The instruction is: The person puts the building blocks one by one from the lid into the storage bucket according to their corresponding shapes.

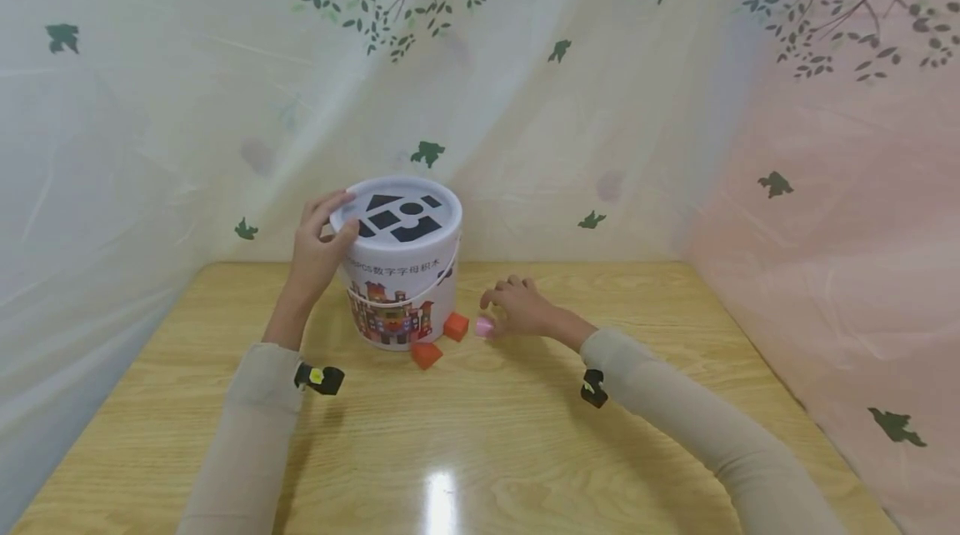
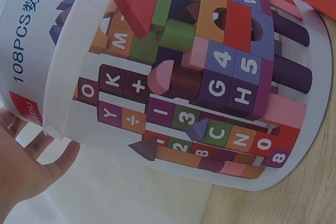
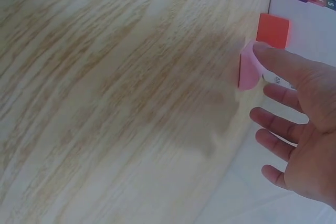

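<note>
A white toy-block bucket with a lid stands upright near the table's back edge. My left hand grips its upper left edge, thumb and a finger lying over the lid's rim. Other fingers show against the bucket's side in the left wrist view. At the bucket's right, my right hand reaches round a small pink block. The thumb tip overlaps the block's end in the right wrist view, with the index fingertip close by and the other fingers spread. Two red blocks, one and another, lie against the bucket's foot.
The light wood table runs back to a pale curtain printed with leaves and birds. A thin white carrying handle hangs across the bucket's front. Each wrist wears a small black camera.
</note>
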A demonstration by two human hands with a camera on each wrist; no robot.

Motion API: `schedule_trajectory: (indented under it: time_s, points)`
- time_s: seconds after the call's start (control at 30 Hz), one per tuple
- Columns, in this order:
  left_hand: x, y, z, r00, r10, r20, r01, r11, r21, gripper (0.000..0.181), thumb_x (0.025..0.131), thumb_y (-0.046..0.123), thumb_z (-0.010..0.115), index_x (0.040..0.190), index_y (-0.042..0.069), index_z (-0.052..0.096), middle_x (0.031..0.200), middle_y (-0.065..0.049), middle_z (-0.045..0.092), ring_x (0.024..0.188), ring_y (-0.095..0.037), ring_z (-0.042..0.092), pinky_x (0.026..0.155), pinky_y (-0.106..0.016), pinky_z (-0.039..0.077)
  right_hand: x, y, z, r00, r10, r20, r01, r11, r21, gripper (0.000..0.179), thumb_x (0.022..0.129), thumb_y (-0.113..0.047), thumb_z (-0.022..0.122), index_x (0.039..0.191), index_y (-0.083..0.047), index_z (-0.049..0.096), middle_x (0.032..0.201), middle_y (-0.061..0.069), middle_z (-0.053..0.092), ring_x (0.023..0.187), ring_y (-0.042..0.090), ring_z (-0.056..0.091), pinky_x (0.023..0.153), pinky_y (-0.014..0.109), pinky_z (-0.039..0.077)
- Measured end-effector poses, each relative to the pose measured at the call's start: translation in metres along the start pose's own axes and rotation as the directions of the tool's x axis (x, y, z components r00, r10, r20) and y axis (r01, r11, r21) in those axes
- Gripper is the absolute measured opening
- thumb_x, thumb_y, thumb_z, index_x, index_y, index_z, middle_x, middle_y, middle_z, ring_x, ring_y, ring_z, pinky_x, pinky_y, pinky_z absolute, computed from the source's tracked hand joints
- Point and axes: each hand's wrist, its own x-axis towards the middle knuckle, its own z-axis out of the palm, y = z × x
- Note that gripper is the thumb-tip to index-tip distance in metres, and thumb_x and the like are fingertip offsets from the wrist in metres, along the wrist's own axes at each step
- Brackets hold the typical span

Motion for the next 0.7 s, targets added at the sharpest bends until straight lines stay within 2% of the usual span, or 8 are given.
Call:
schedule_trajectory:
  time_s: [0.17,0.4,0.7]
  points:
    - [0.0001,-0.0006,-0.0001,1.000,-0.001,-0.001,0.001,1.000,0.002,0.054,0.098,0.028,0.056,0.150,0.013,0.050,0.158,-0.007,0.035,0.141,-0.028,0.036,0.116,-0.057,0.040,0.0024,0.0017,0.0042,1.000,0.015,0.002,-0.015,1.000,-0.014,0.050,0.082,-0.032,0.085,0.124,-0.012,0.068,0.124,0.014,0.065,0.120,0.034,0.049,0.107,0.061,0.036]
    - [0.0003,0.0000,-0.0003,1.000,0.002,0.000,-0.002,1.000,0.002,0.054,0.098,0.027,0.056,0.150,0.012,0.050,0.158,-0.007,0.034,0.142,-0.028,0.036,0.117,-0.058,0.040,0.0058,0.0017,0.0072,0.999,0.033,0.031,-0.032,0.999,-0.026,0.052,0.081,-0.035,0.085,0.125,-0.011,0.070,0.119,0.011,0.066,0.114,0.031,0.049,0.108,0.062,0.034]
    - [-0.0008,0.0011,-0.0003,1.000,0.007,0.009,-0.007,1.000,-0.008,0.054,0.099,0.027,0.056,0.151,0.013,0.050,0.158,-0.006,0.034,0.142,-0.028,0.035,0.117,-0.058,0.040,0.0066,-0.0002,0.0082,0.999,0.014,0.045,-0.011,0.998,-0.060,0.038,0.084,-0.035,0.083,0.113,-0.012,0.075,0.108,0.006,0.068,0.106,0.029,0.049,0.102,0.060,0.037]
